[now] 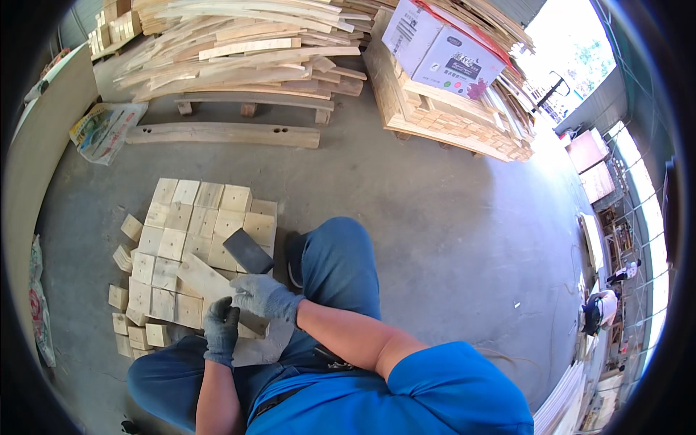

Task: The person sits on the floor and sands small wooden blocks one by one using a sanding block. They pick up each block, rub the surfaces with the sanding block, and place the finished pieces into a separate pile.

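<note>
Two gloved hands, my left hand and right hand, meet at the near end of a long wooden block slanting over the stack of drilled blocks. I cannot tell whether either grip is closed; a loose hold would let the long block slip. Just beyond, the dark rectangular block could fall if my right hand knocks it. Farther off, unevenly piled boards could slide if bumped.

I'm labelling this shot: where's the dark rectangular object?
In the head view, left of centre, the dark rectangular object sits atop the stacked wooden blocks, just beyond the right hand.
</note>
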The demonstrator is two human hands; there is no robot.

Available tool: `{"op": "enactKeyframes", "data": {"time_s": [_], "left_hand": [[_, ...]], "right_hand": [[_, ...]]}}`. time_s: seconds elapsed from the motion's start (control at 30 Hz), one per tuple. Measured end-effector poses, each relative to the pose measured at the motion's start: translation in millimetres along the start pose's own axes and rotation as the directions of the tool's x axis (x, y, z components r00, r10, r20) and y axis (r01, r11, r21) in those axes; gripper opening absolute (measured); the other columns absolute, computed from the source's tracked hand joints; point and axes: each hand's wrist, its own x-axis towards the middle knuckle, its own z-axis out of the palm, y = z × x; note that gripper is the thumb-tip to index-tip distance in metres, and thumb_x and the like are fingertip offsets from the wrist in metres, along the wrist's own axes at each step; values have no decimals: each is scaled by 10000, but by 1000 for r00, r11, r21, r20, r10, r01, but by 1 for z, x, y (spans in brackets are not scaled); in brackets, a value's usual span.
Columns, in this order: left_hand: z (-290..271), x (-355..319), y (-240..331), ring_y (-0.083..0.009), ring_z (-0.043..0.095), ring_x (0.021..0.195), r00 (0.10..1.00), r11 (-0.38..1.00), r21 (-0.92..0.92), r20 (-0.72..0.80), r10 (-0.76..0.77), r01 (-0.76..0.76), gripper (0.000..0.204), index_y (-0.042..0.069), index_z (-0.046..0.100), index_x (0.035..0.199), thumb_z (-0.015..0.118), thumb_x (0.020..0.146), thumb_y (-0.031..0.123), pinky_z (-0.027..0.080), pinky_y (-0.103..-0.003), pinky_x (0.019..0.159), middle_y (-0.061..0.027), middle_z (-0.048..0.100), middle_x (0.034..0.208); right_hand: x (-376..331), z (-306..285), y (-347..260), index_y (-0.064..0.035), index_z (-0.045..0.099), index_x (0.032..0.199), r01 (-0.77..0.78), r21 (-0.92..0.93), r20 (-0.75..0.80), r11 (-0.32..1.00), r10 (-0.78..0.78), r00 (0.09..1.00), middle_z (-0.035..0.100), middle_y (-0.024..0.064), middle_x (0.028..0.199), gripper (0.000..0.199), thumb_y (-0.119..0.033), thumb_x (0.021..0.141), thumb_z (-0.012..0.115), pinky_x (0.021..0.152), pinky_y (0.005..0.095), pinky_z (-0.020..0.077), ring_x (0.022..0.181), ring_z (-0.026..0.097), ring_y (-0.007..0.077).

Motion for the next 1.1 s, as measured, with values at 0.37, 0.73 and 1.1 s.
{"op": "enactKeyframes", "data": {"time_s": [0.37, 0.73, 1.1], "left_hand": [[-40, 8, 100, -362, 756, 1026, 994, 945, 317, -97, -47, 76, 259, 50, 793, 1140, 742, 969, 237, 599, -427, 913, -191, 784, 1106], [-71, 4, 111, -215, 759, 1030, 950, 997, 3, -305, -69, 74, 198, 22, 788, 1159, 741, 1018, 152, 596, -340, 947, -120, 792, 1112], [-169, -8, 176, -111, 716, 1067, 776, 851, -471, -617, -129, -233, 318, 34, 725, 1302, 741, 989, -24, 593, -272, 1004, -38, 753, 1182]], "right_hand": [[18, 16, 3, -25, 743, 1278, 76, -158, -114, 984, -95, 989, 790, 171, 1164, 329, -125, 965, 766, 963, 369, 601, 1055, 776, 277], [27, 36, 8, 31, 656, 1390, -115, -309, 125, 944, 160, 979, 728, 218, 1272, 524, -191, 944, 819, 982, 401, 586, 1127, 734, 309], [37, 35, 34, 44, 610, 1446, 49, -446, -33, 894, -71, 997, 688, 197, 1337, 593, -108, 921, 839, 985, 351, 596, 1171, 712, 261]]}}
